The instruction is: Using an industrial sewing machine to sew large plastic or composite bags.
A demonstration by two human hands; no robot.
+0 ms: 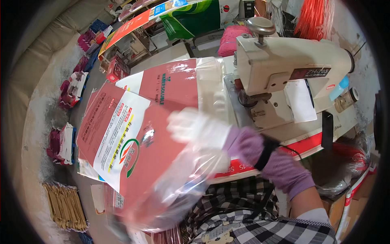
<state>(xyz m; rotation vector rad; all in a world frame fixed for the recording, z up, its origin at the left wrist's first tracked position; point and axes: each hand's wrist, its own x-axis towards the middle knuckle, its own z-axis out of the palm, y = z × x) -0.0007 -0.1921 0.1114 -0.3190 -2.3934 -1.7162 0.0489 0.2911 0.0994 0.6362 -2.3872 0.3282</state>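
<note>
Head: sewing machine (264,57) beside bags (158,126)

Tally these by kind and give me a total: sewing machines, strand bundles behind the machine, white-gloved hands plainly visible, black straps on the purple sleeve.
Sewing machine: 1
Strand bundles: 2 (orange-red bundle, whitish bundle)
White-gloved right hand: 1
Black strap on the purple sleeve: 1
Total: 5
</note>
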